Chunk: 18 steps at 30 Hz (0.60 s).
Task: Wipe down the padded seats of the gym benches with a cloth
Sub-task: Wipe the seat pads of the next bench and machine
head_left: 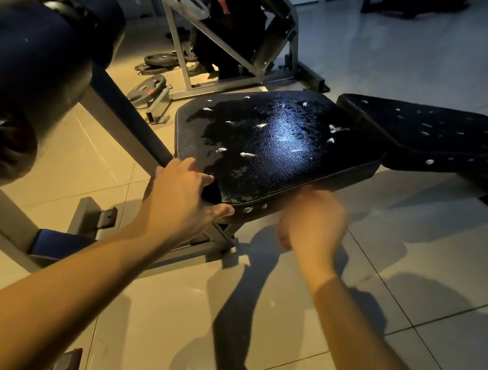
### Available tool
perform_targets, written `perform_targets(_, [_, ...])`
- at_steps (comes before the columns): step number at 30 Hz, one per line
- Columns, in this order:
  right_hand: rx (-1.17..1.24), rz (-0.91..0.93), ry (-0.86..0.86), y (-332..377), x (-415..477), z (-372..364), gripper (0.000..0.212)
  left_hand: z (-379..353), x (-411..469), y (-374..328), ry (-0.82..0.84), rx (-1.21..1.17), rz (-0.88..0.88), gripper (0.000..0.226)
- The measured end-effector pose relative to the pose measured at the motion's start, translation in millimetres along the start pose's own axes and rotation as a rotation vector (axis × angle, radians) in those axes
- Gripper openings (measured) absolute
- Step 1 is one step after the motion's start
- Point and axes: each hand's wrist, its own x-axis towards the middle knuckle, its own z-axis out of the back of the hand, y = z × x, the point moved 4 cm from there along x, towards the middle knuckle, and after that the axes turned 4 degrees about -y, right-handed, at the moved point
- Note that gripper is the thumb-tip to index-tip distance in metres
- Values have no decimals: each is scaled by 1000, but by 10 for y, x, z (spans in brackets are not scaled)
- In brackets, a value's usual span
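Down low, over a shiny tiled floor (431, 269), the black seat (277, 143) sat in the middle of the view. Its top looked wet and shiny, with a bright spot of light on it. Small white rips showed here and there in the black skin. Two round studs sat on its front edge.

The left hand (183, 198) held the near left corner of the seat. Its fingers lay curled over the left edge and its thumb pressed on the front edge. The right hand (312, 222) was just under the front edge of the seat, near the middle. It was blurry, so I could not tell if it was wide or closed, or if it held a thing.

To the right of the seat, a long back pad (445, 135) lay tilted, its far end lower down. It was black too and had small white rips. The two pads were close, with a thin gap between them.

At the top left, a big dark roll pad (22, 67) filled the corner. A gray metal leg (122, 107) ran from it down to the seat's left corner.

Far behind, some round weight plates (147, 87) lay on the floor beside a gray metal frame (175, 39).
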Motion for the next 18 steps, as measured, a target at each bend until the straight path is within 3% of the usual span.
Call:
perform_targets(3, [-9, 69, 54, 60, -149, -77, 14, -6, 12, -18, -13, 2, 24, 74])
perform_targets(7, [-28, -80, -24, -179, 161, 23, 17, 19, 20, -23, -5, -4, 23, 73])
perform_targets(18, [41, -142, 19, -121, 96, -3, 20, 27, 10, -25, -9, -17, 13, 73])
